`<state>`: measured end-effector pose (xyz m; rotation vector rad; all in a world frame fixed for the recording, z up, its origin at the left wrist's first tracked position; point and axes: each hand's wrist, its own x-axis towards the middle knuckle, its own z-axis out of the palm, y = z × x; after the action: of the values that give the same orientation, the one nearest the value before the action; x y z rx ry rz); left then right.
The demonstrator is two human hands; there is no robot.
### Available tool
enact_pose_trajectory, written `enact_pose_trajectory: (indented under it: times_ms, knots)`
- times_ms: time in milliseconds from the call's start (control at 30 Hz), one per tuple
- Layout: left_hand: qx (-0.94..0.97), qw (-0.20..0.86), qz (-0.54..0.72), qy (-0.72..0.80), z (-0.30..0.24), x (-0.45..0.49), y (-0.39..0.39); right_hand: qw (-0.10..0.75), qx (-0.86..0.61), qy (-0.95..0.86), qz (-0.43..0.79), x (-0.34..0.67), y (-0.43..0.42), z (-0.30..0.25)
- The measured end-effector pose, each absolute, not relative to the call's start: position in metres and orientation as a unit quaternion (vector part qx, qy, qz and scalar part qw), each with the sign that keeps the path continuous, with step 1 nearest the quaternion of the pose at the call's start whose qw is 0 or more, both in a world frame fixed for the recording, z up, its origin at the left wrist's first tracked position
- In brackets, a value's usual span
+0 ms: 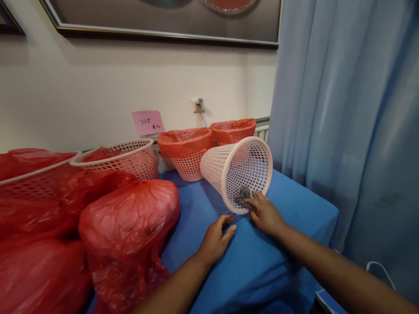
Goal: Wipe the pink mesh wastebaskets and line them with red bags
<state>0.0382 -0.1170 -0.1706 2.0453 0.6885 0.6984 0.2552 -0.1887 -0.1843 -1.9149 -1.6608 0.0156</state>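
A pale pink perforated plastic wastebasket (213, 166) lies tipped on its side, its round mouth facing me. My right hand (266, 214) is at the lower rim of that mouth, fingers closed on a dark grey crumpled wad (242, 197). The wad rests against the inside of the basket near the rim; whether it is cloth or thin plastic I cannot tell. Just below the rim, to the left, my left hand (216, 237) is held with thumb and fingers apart and nothing between them. Blue cloth (245, 261) covers the table beneath.
Two similar baskets with red liners, one nearer (186, 161) and one farther (234, 131), stand behind. More baskets (131, 159) are at the left. Bulging red plastic bags (127, 222) fill the left side. A blue curtain (310, 109) hangs at right; a pink note (148, 123) is on the wall.
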Motion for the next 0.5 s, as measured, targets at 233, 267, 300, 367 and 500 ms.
enact_pose_trajectory:
  times_ms: [233,267,300,367,500]
  knots:
    - [0.818,0.366,0.298,0.329,-0.17,0.037,-0.114,0.394,-0.643,-0.65,0.091,0.233,-0.19,-0.187]
    - [0.812,0.356,0.302,0.35,-0.169,0.036,-0.113,0.399,-0.641,-0.649,0.096,0.234,-0.19,-0.188]
    - [0.805,0.353,0.307,0.364,-0.17,0.036,-0.112,0.4,-0.638,-0.65,0.099,0.234,-0.19,-0.188]
    - [0.791,0.374,0.317,0.366,-0.171,0.037,-0.11,0.395,-0.635,-0.657,0.094,0.232,-0.19,-0.189]
    - [0.762,0.444,0.352,0.313,-0.171,0.038,-0.107,0.338,-0.635,-0.693,0.047,0.231,-0.192,-0.185]
